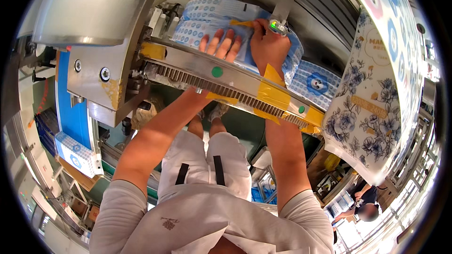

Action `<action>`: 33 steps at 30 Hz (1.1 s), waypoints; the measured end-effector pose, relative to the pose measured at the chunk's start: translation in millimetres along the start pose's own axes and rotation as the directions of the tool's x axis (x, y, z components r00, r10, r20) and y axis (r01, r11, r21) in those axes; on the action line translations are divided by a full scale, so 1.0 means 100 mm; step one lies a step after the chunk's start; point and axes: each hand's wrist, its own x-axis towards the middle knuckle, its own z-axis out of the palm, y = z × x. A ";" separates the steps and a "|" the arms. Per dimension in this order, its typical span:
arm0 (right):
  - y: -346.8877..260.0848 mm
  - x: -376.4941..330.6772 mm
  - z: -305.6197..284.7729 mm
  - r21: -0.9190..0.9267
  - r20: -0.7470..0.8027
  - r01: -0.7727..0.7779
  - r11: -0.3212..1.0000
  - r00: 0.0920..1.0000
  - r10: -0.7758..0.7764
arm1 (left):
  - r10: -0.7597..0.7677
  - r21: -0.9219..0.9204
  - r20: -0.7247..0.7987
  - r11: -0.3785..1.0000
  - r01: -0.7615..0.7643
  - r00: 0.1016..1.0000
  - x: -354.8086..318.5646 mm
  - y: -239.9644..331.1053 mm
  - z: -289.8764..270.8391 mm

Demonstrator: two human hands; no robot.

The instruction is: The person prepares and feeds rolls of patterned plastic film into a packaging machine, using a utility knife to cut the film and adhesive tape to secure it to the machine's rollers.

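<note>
At the far left we see a blue conveyor running away from us, with a wrapped pack in white with blue dots lying on its near end. Just right of it stands a grey metal housing with bolts on its face. From its lower edge a metal bar with a toothed edge slants down to the right, patched with yellow tape and marked with two green dots.

Our left hand reaches up from under that bar; its fingers lie flat and spread on the printed plastic film, white with blue dots, which wraps over a curved former beyond the bar. It presses on the film without closing around it.

Just to the right, our right hand also rests on the film, fingers curled and pinching its surface beside a strip of yellow tape. A metal arm with a green light hangs directly above the knuckles.

Further right, the film continues down past the bar, showing a blue flower face. At the right edge hangs a wide sheet of film printed with blue flowers. Below it, low at the right, another person sits bent forward.
</note>
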 end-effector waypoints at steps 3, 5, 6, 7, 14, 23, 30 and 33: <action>-0.05 0.06 -0.06 0.286 -0.167 -0.245 0.927 0.939 0.299 | 0.001 0.059 0.061 0.998 -0.005 0.998 -0.01 -0.02 -0.06; 0.19 0.23 -0.16 0.390 -0.150 -0.186 0.902 0.953 0.262 | 0.048 0.121 0.061 0.991 -0.055 0.997 -0.09 -0.05 -0.03; 0.28 0.27 -0.20 0.419 -0.147 -0.170 0.892 0.957 0.252 | 0.057 0.100 0.045 0.993 -0.062 0.997 -0.12 -0.03 -0.03; 0.30 0.19 -0.16 0.196 -0.180 -0.089 0.977 0.976 0.125 | 0.063 0.095 0.047 0.993 -0.068 0.997 -0.12 -0.05 -0.01; 0.71 -1.00 -0.70 0.384 0.014 -0.478 0.790 0.858 0.513 | -0.062 0.156 0.195 0.987 0.031 0.979 0.03 -0.29 -0.05; 0.82 -2.69 -1.37 0.422 0.283 -0.778 0.465 0.600 0.748 | -0.191 -0.094 0.231 0.972 0.217 0.954 -0.59 -0.14 -0.46; 0.18 -2.72 -2.09 0.687 0.645 -0.708 -0.163 0.490 0.587 | 0.082 -0.633 0.663 0.591 0.500 0.744 -0.73 0.97 -0.78; 0.16 -2.52 -2.57 0.653 0.726 -0.722 -0.228 0.511 0.461 | 0.253 -0.755 0.561 0.548 0.361 0.788 -0.37 1.38 -0.80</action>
